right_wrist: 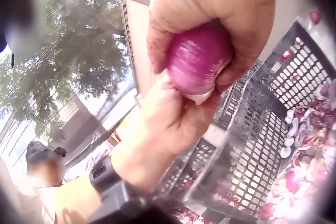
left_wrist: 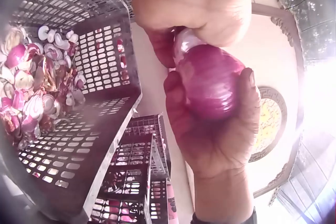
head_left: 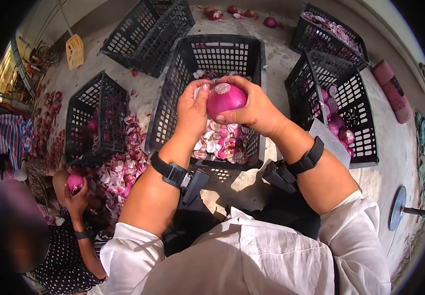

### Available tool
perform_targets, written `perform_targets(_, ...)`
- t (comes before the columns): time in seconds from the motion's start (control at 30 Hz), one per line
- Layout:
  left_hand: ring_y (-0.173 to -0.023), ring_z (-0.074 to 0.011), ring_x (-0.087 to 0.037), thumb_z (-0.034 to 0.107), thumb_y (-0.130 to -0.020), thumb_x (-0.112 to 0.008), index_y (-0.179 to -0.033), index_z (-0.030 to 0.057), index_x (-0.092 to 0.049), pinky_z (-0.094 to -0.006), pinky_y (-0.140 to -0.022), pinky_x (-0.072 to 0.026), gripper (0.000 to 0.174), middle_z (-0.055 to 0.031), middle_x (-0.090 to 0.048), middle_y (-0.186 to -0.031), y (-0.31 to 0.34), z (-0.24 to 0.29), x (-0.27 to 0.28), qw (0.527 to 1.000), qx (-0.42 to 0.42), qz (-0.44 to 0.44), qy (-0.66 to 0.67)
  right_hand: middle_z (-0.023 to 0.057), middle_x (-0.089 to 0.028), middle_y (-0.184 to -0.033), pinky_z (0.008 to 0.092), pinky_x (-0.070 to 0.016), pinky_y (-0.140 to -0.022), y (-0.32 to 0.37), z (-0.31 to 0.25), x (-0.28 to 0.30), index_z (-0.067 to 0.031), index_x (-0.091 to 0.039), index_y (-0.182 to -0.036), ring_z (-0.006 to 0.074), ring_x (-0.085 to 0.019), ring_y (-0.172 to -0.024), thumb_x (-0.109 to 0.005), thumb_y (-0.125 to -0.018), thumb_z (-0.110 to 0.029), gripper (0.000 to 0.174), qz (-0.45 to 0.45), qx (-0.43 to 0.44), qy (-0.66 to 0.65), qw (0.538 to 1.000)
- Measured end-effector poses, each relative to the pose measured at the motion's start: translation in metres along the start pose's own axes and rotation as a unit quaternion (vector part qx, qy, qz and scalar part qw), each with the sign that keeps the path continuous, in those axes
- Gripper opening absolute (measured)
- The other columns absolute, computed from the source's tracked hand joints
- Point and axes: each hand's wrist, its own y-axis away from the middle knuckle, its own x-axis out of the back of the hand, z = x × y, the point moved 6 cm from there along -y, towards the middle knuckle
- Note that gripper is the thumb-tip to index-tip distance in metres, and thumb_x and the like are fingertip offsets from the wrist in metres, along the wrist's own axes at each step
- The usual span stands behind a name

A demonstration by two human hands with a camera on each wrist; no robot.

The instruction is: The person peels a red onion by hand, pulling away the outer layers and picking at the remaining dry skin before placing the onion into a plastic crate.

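Observation:
A glossy purple onion (head_left: 226, 102) is held between both hands over a black crate, its pale cut end facing up in the head view. The right hand (head_left: 253, 104) wraps its fingers and thumb round the onion; the right wrist view shows this hand (right_wrist: 218, 14) gripping it from above. At the onion's other side, the left hand (head_left: 193, 105) has its thumb and fingers pinching a whitish piece of skin (left_wrist: 186, 43) against the onion (left_wrist: 212, 82). The left fingertips are partly hidden.
Below the hands, the black crate (head_left: 259, 59) holds onion peels (head_left: 220, 142). Crates with onions (head_left: 346, 136) stand at right, others (head_left: 97, 118) at left. Loose peels cover the floor at left, where another person's hand (head_left: 77, 196) holds an onion. A blue disc (head_left: 397, 208) stands lower right.

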Motion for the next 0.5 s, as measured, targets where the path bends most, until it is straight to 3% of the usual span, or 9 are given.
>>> perform_targets(0.2, -0.084, -0.0125, -0.061, 0.011, -0.092, -0.056, -0.106, -0.0008, -0.062, -0.0274, -0.075, -0.0500, 0.019, -0.0084, -0.067, -0.092, -0.001, -0.014, 0.003, 0.988, 0.122, -0.027, -0.091, 0.0115, -0.060, -0.105, 0.0324, -0.0506, -0.086, 0.000, 0.008, 0.003, 0.0026, -0.052, -0.118, 0.0194, -0.061, -0.096, -0.083, -0.066, -0.018, 0.065, 0.025, -0.043, -0.214, 0.976)
perform_targets(0.27, -0.085, -0.0135, -0.062, 0.011, -0.092, -0.056, -0.108, -0.0023, -0.062, -0.0275, -0.077, -0.0500, 0.022, -0.0082, -0.067, -0.094, 0.000, -0.018, 0.002, 0.987, 0.062, -0.049, -0.143, 0.0116, -0.060, -0.105, 0.0333, -0.0516, -0.085, 0.002, 0.005, 0.004, 0.0023, -0.052, -0.118, 0.0202, -0.061, -0.097, -0.082, -0.069, -0.017, 0.060, 0.033, -0.070, -0.277, 0.958)
perform_targets(0.3, -0.086, -0.0140, -0.062, 0.010, -0.091, -0.056, -0.110, -0.0030, -0.062, -0.0276, -0.077, -0.0500, 0.024, -0.0081, -0.067, -0.096, 0.000, -0.013, -0.001, 0.984, 0.032, -0.060, -0.168, 0.0101, -0.060, -0.104, 0.0348, -0.0517, -0.087, 0.002, 0.004, 0.004, 0.0014, -0.052, -0.116, 0.0202, -0.062, -0.097, -0.076, -0.077, -0.020, 0.051, 0.028, -0.069, -0.291, 0.954)
perform_targets(0.4, -0.089, -0.0151, -0.063, 0.012, -0.092, -0.055, -0.115, -0.0033, -0.060, -0.0275, -0.080, -0.0500, 0.029, -0.0086, -0.066, -0.102, 0.001, -0.009, 0.000, 0.995, 0.087, -0.053, -0.017, 0.0100, -0.060, -0.106, 0.0347, -0.0509, -0.090, 0.000, 0.010, 0.007, 0.0014, -0.051, -0.118, 0.0200, -0.062, -0.098, -0.069, -0.083, -0.023, 0.047, 0.048, -0.082, -0.339, 0.936)
perform_targets(0.43, -0.090, -0.0144, -0.063, 0.021, -0.095, -0.052, -0.119, -0.0016, -0.058, -0.0254, -0.080, -0.0494, 0.033, -0.0095, -0.065, -0.105, 0.006, 0.004, -0.005, 0.989, 0.128, -0.050, 0.051, 0.0104, -0.059, -0.108, 0.0345, -0.0506, -0.090, -0.001, 0.011, 0.008, 0.0016, -0.050, -0.121, 0.0200, -0.061, -0.099, -0.068, -0.084, -0.024, 0.048, 0.051, -0.076, -0.338, 0.937)
perform_targets(0.5, -0.089, -0.0132, -0.063, 0.028, -0.097, -0.052, -0.123, -0.0009, -0.056, -0.0248, -0.077, -0.0497, 0.040, -0.0094, -0.065, -0.104, 0.008, 0.010, -0.010, 0.987, 0.100, -0.074, 0.099, 0.0113, -0.059, -0.113, 0.0341, -0.0499, -0.091, -0.001, 0.013, 0.010, 0.0018, -0.048, -0.125, 0.0201, -0.061, -0.101, -0.065, -0.087, -0.025, 0.050, 0.057, -0.064, -0.337, 0.938)
